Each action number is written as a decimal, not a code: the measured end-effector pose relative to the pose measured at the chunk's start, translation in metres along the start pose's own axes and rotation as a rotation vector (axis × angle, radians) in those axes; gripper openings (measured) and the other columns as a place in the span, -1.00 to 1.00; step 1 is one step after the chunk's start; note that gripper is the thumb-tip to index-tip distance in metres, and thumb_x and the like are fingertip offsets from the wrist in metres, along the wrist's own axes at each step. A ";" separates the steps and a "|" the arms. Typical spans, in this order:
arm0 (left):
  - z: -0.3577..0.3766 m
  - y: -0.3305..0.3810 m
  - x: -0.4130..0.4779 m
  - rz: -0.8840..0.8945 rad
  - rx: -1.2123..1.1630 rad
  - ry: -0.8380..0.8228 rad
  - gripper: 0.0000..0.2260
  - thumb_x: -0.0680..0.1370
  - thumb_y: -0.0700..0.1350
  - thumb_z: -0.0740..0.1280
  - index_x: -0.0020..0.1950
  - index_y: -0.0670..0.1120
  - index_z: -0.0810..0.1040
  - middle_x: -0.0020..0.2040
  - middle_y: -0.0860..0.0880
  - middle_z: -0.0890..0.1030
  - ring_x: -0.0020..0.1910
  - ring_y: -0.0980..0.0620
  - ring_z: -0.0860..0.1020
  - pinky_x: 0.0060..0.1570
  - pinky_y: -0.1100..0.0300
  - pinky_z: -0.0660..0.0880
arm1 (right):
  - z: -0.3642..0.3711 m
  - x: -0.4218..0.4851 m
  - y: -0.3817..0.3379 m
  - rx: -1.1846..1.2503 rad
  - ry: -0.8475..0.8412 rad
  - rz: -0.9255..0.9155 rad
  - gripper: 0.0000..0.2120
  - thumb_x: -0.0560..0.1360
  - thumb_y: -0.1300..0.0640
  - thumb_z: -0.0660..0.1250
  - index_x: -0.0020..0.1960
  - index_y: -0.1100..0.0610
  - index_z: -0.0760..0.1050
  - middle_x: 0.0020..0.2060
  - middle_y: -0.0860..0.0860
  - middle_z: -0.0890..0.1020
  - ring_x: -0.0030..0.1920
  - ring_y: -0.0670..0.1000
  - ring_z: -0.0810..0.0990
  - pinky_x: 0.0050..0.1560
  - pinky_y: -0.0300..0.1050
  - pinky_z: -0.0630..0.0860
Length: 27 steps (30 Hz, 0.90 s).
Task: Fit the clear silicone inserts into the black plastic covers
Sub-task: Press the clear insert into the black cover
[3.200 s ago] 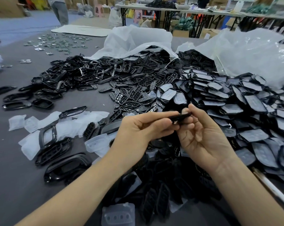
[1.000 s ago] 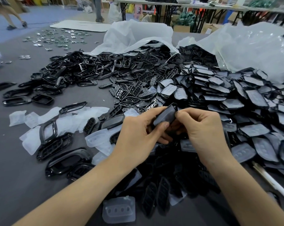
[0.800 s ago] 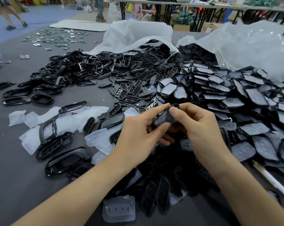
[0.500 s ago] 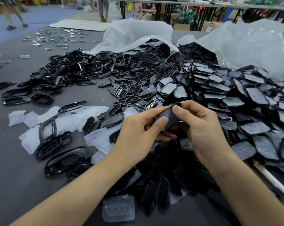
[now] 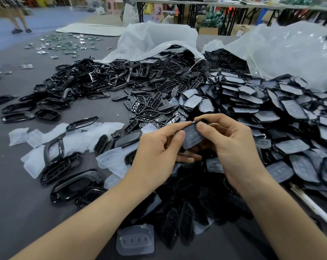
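Observation:
Both my hands hold one black plastic cover (image 5: 191, 137) with a clear silicone insert lying in it, tilted toward me above the pile. My left hand (image 5: 158, 151) pinches its left edge between thumb and forefinger. My right hand (image 5: 232, 145) grips its right side, the thumb pressing on the insert near the top. Loose clear inserts (image 5: 110, 160) lie on the grey table to the left, and one insert (image 5: 135, 240) lies near the front edge. Empty black covers (image 5: 149, 106) are heaped at centre.
A large heap of covers with inserts in them (image 5: 271, 117) spreads to the right, spilling from plastic bags (image 5: 290, 53). Black frames (image 5: 76, 182) lie at the left. Small metal parts (image 5: 65, 44) are scattered far back. A person's legs (image 5: 18, 21) are at the far left.
The cover has turned in my hands so the insert side now faces me. My right thumb has moved onto the insert. Both hands stay over the same spot.

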State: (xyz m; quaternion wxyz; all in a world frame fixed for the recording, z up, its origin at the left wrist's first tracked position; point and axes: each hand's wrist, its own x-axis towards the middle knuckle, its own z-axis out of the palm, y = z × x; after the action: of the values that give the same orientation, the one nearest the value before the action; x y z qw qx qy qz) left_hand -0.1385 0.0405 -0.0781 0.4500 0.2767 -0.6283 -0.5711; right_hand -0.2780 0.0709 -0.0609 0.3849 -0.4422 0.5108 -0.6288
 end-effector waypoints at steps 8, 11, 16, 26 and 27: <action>-0.005 0.000 0.000 0.084 0.174 -0.009 -0.68 0.63 -0.28 0.18 0.11 0.07 0.64 -0.04 -0.16 0.66 -0.26 -0.14 0.68 -0.17 0.20 0.62 | -0.001 0.002 0.002 -0.073 0.005 0.010 -0.90 0.47 0.26 0.39 -0.15 0.09 0.63 -0.30 0.09 0.66 -0.28 -0.01 0.64 -0.26 -0.19 0.57; -0.004 -0.001 0.001 0.073 0.187 0.016 -0.78 0.59 -0.23 0.29 0.02 0.05 0.65 -0.15 -0.24 0.64 -0.25 -0.26 0.65 -0.15 0.10 0.64 | -0.004 0.002 0.000 -0.128 0.030 0.001 -0.90 0.47 0.27 0.40 -0.14 0.09 0.63 -0.26 0.13 0.69 -0.27 -0.01 0.66 -0.23 -0.20 0.59; -0.006 -0.004 0.004 -0.036 0.037 -0.025 -0.79 0.54 -0.34 0.32 -0.11 -0.04 0.64 -0.20 -0.03 0.69 -0.21 -0.06 0.70 -0.18 0.21 0.61 | -0.004 0.001 -0.002 -0.276 0.058 -0.044 -0.89 0.46 0.24 0.42 -0.17 0.05 0.61 -0.29 0.10 0.68 -0.33 -0.05 0.62 -0.33 -0.28 0.53; -0.008 0.003 0.002 0.339 0.635 -0.086 -0.75 0.48 -0.16 0.42 0.16 -0.10 0.64 0.34 0.04 0.50 0.09 0.27 0.57 0.08 0.40 0.47 | -0.015 0.005 -0.010 -0.144 0.145 0.095 -0.85 0.45 0.31 0.40 -0.17 0.06 0.58 -0.51 -0.03 0.57 -0.54 -0.12 0.49 -0.50 -0.30 0.42; -0.008 0.002 0.003 0.393 0.664 -0.092 -0.75 0.49 -0.20 0.41 0.17 -0.12 0.63 0.32 0.02 0.51 0.21 0.21 0.52 0.22 0.33 0.43 | -0.016 0.006 -0.011 -0.117 0.145 0.124 -0.83 0.44 0.32 0.40 -0.21 0.07 0.58 -0.52 -0.02 0.57 -0.56 -0.12 0.48 -0.52 -0.31 0.41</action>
State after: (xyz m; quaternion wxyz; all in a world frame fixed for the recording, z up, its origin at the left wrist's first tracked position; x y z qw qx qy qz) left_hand -0.1327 0.0352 -0.0760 0.4079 0.2558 -0.8397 -0.2513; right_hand -0.2953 0.0723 -0.0510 0.3584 -0.3848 0.5994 -0.6035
